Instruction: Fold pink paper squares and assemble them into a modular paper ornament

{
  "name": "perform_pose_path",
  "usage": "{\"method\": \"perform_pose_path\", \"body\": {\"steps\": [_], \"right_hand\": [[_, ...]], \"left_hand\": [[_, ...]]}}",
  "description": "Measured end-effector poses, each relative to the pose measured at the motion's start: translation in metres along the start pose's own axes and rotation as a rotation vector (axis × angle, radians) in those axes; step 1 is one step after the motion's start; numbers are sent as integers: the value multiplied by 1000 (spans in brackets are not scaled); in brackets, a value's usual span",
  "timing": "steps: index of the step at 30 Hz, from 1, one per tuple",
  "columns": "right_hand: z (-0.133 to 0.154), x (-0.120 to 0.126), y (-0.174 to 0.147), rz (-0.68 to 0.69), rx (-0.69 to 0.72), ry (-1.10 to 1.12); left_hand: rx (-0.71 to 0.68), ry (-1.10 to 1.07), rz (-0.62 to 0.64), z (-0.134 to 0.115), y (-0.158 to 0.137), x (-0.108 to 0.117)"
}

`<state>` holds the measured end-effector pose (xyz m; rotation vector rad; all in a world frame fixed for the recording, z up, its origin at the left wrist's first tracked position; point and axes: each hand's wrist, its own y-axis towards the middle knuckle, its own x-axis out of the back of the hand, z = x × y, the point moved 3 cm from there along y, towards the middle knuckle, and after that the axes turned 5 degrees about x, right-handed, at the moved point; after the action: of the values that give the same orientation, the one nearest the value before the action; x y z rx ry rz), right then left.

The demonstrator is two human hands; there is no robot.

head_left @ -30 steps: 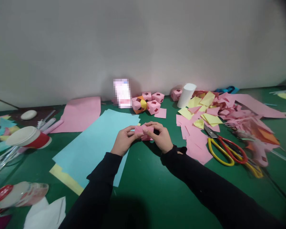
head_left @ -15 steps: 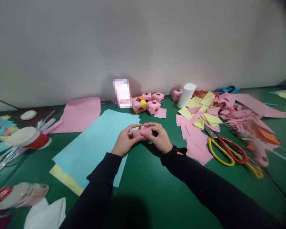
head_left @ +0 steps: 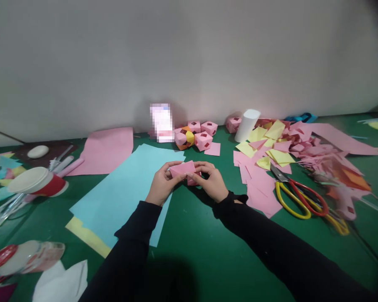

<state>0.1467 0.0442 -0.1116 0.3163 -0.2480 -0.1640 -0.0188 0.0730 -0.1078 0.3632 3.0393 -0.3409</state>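
Observation:
Between my two hands is a piece of folded pink paper [head_left: 184, 168], held above the green table. My left hand [head_left: 162, 183] pinches its left side with thumb and fingers. On the other side, my right hand [head_left: 211, 183] grips the paper's right part, and its fingers hide some of the folds. A flat pointed flap faces me. Beyond my hands sit several folded pink paper shapes [head_left: 203, 141] with dark red openings, beside a yellow and orange one [head_left: 189, 138]. A small pink paper square [head_left: 213, 149] lies close to them.
Blue sheets [head_left: 122, 188] lie left of my hands, with a pink sheet [head_left: 108, 151] behind. A paper cup [head_left: 34, 182] is further left. Scissors [head_left: 292, 193], pink and yellow paper scraps [head_left: 258, 180], a glue gun [head_left: 343, 205] and a white roll [head_left: 247, 126] are at right.
The folded pink paper has been turned in my fingers, so a broad pointed flap now shows on its left. My hands have stayed in nearly the same place.

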Motion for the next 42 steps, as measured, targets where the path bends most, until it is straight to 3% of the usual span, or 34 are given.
{"method": "perform_pose_path", "body": {"steps": [42], "right_hand": [[1, -3, -2, 9, 96, -52]], "left_hand": [[-56, 95, 14, -4, -4, -5]]}}
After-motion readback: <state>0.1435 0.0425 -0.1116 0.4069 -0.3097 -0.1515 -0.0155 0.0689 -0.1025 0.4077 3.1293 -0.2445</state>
